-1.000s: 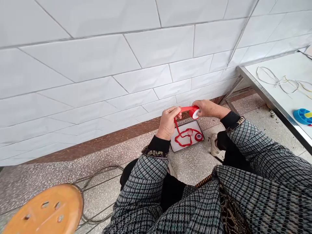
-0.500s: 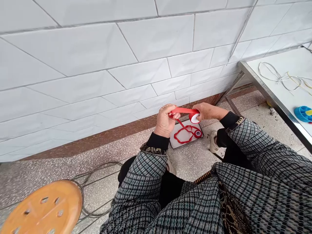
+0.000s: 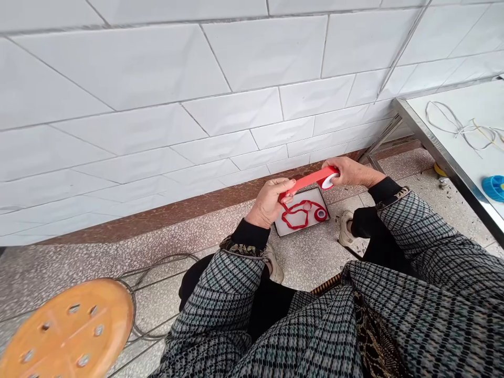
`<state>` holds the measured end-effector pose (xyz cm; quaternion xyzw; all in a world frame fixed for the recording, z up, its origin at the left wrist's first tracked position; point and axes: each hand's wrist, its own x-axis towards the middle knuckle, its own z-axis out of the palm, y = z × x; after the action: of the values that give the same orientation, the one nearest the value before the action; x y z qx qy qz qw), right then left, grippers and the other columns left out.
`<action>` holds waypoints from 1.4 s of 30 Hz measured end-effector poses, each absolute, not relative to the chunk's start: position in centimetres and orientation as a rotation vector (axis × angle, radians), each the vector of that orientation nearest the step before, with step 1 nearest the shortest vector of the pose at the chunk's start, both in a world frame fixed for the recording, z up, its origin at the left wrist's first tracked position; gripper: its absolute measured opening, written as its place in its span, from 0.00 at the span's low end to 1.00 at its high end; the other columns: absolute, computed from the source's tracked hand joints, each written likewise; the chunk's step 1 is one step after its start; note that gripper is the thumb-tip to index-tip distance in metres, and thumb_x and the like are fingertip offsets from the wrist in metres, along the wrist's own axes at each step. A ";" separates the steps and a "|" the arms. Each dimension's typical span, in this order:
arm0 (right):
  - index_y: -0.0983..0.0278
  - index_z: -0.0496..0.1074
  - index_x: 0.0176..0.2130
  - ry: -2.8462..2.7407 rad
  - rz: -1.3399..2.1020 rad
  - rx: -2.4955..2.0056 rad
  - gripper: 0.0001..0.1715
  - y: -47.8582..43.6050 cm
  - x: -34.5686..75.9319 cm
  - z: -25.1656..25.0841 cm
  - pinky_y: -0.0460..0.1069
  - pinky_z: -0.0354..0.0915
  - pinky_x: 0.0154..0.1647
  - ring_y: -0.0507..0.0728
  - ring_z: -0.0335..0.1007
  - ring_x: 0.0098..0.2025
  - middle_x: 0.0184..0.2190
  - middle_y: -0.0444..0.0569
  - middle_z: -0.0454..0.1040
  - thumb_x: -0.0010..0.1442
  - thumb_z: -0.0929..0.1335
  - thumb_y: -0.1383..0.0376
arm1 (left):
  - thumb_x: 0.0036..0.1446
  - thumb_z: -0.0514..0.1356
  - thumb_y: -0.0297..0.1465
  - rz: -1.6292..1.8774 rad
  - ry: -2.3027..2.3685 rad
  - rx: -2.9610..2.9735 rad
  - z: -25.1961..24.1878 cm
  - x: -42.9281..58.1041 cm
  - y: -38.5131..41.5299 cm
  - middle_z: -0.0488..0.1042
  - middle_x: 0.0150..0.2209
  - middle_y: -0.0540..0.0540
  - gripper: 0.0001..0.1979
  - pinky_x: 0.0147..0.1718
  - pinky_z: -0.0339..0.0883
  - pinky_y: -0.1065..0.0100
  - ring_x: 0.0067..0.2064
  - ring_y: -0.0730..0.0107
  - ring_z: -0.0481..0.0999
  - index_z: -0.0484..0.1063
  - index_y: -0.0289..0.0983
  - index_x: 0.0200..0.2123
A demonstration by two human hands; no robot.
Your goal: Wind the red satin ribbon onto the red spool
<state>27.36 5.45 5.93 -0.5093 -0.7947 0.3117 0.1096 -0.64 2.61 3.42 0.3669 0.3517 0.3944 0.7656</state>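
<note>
My right hand (image 3: 352,172) is closed round a roll of red tape (image 3: 327,179), held up in front of me. A stretch of red tape (image 3: 305,184) runs from the roll down-left to my left hand (image 3: 270,203), whose fingers pinch its free end. Below the hands, a white tray (image 3: 284,227) lies on the floor by the wall. In it sit a loose tangle of red tape strip (image 3: 296,214) and a second small red roll (image 3: 320,214).
An orange perforated stool seat (image 3: 66,331) stands at lower left, with cables (image 3: 157,273) on the floor beside it. A metal-edged table (image 3: 444,157) at right carries thin wires (image 3: 457,126) and a blue object (image 3: 494,187). A white tiled wall rises ahead.
My hands have drawn further apart, so the pulled-out tape is longer and taut. The right hand with the roll rose and moved right. The hanging strip now lies in the tray.
</note>
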 end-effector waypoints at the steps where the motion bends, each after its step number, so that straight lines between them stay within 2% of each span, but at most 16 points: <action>1: 0.65 0.76 0.44 -2.314 0.923 -1.484 0.20 5.5 27.5 5.9 0.49 0.63 0.41 0.56 0.68 0.35 0.37 0.47 0.78 0.48 0.69 0.70 | 0.44 0.77 0.39 0.845 0.758 0.824 3.3 -0.6 2.5 0.63 0.19 0.52 0.22 0.22 0.50 0.71 0.21 0.82 0.58 0.68 0.36 0.19; 5: 0.64 0.75 0.44 -2.217 0.999 -1.418 0.21 5.7 28.1 6.1 0.50 0.65 0.43 0.57 0.70 0.38 0.36 0.46 0.78 0.47 0.68 0.68 | 0.47 0.77 0.46 0.803 0.762 0.960 3.1 -0.6 2.2 0.66 0.20 0.50 0.25 0.25 0.55 0.70 0.23 0.79 0.61 0.70 0.36 0.19; 9: 0.64 0.75 0.44 -2.134 1.135 -1.298 0.21 5.8 28.7 6.5 0.51 0.68 0.46 0.57 0.72 0.40 0.38 0.47 0.78 0.47 0.68 0.67 | 0.48 0.77 0.50 0.766 0.774 1.011 3.3 -0.8 2.1 0.62 0.19 0.53 0.29 0.23 0.50 0.71 0.22 0.79 0.58 0.67 0.37 0.19; 12: 0.64 0.75 0.44 -2.072 1.197 -1.265 0.22 5.8 29.0 6.5 0.51 0.69 0.46 0.57 0.72 0.40 0.38 0.46 0.78 0.47 0.69 0.66 | 0.47 0.77 0.51 0.732 0.725 0.971 3.6 -0.8 1.8 0.61 0.18 0.55 0.29 0.22 0.47 0.72 0.21 0.81 0.55 0.67 0.37 0.22; 16: 0.63 0.74 0.44 -1.994 1.186 -1.283 0.22 6.0 29.1 6.5 0.52 0.68 0.46 0.57 0.71 0.39 0.37 0.46 0.76 0.46 0.69 0.66 | 0.45 0.78 0.52 0.624 0.663 0.946 3.7 -0.4 1.4 0.64 0.18 0.55 0.27 0.21 0.50 0.72 0.20 0.80 0.56 0.72 0.37 0.25; 21: 0.63 0.73 0.43 -1.960 1.154 -1.297 0.22 6.0 28.9 6.6 0.52 0.68 0.44 0.57 0.70 0.38 0.37 0.46 0.74 0.46 0.69 0.64 | 0.49 0.77 0.52 0.609 0.642 1.011 3.5 0.3 1.1 0.64 0.18 0.54 0.25 0.22 0.49 0.71 0.20 0.80 0.57 0.79 0.35 0.29; 29: 0.62 0.72 0.41 -1.737 1.234 -1.152 0.19 5.6 28.0 5.7 0.50 0.67 0.40 0.55 0.69 0.37 0.37 0.45 0.73 0.47 0.72 0.62 | 0.47 0.77 0.53 0.647 0.628 1.002 2.7 2.1 0.7 0.63 0.18 0.55 0.26 0.21 0.44 0.71 0.20 0.80 0.55 0.77 0.36 0.27; 36: 0.62 0.72 0.41 -1.423 1.478 -0.983 0.28 5.7 27.0 4.8 0.47 0.70 0.34 0.54 0.71 0.33 0.34 0.45 0.76 0.44 0.82 0.56 | 0.51 0.75 0.55 0.761 0.513 0.935 1.9 3.4 0.6 0.62 0.16 0.55 0.27 0.23 0.48 0.70 0.19 0.79 0.57 0.78 0.35 0.29; 42: 0.62 0.74 0.42 -1.226 1.584 -0.816 0.36 6.1 26.1 3.6 0.46 0.72 0.32 0.53 0.72 0.32 0.32 0.44 0.76 0.41 0.86 0.52 | 0.52 0.75 0.55 0.837 0.520 0.903 1.5 4.7 0.5 0.62 0.16 0.55 0.28 0.23 0.48 0.70 0.20 0.79 0.58 0.77 0.34 0.30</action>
<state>26.15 6.06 3.63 -0.3331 -0.5005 0.6464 0.4699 4.71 0.52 1.46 0.4186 0.2413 0.3880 0.7849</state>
